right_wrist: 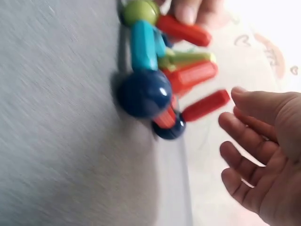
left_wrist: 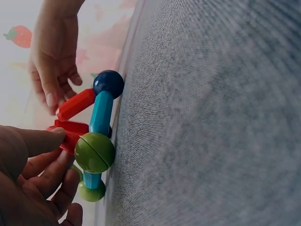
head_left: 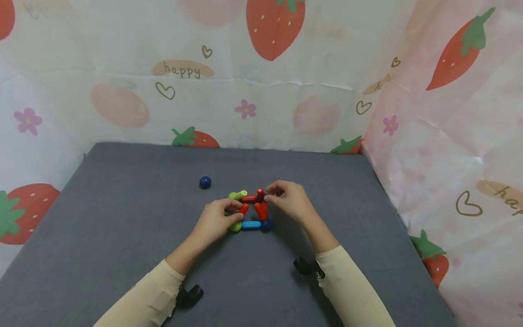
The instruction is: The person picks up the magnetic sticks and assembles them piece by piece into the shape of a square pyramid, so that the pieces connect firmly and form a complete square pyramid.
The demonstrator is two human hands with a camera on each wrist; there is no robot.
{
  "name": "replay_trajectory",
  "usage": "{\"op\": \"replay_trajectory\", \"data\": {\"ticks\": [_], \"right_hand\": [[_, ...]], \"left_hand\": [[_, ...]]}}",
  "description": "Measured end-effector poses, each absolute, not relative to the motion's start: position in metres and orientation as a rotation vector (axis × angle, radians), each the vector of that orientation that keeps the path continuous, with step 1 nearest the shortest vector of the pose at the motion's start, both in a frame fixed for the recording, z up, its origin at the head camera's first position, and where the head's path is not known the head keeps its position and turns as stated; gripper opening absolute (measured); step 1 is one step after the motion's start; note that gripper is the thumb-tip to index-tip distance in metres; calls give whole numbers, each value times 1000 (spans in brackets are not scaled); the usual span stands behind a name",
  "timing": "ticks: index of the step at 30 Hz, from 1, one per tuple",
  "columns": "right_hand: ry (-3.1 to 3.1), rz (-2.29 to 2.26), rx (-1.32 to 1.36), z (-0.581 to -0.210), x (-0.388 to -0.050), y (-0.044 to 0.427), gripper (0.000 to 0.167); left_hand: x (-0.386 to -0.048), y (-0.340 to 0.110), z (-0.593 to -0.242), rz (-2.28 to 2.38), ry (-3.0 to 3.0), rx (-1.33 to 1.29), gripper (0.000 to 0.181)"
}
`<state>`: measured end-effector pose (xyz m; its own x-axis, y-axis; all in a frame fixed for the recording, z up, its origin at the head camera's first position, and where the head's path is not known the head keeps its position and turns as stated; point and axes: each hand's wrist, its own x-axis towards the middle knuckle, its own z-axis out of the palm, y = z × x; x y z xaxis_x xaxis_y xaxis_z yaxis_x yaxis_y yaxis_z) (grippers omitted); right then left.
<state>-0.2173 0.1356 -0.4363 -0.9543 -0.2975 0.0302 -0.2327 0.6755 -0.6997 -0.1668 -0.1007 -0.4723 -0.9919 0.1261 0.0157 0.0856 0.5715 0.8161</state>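
Observation:
A square frame of magnetic balls and rods lies on the table, with a green ball and a navy ball at its near corners. A blue rod joins these two. Rods rise from the corners, among them a light green rod at the far left. My left hand pinches the red rod on the near green ball between thumb and fingers. Beside the far right corner, my right hand has loosely bent fingers, apart from the upright red rod there.
A loose navy ball lies behind and left of the frame. The grey tabletop meets a strawberry-print cloth at its back edge. Dark wrist cameras hang below both sleeves.

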Motion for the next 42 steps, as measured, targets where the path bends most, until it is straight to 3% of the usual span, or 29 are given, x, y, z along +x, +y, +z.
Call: {"op": "replay_trajectory", "data": {"ticks": [6, 12, 42], "right_hand": [[2841, -1030, -601, -432, -237, 136, 31], [2830, -896, -726, -437, -245, 128, 28], [2964, -566, -1061, -441, -236, 122, 21]], "left_hand": [[-167, -101, -473, 1427, 2734, 182, 21], [-167, -101, -473, 1427, 2722, 180, 21], [-167, -103, -473, 1449, 2674, 188, 22]]}}
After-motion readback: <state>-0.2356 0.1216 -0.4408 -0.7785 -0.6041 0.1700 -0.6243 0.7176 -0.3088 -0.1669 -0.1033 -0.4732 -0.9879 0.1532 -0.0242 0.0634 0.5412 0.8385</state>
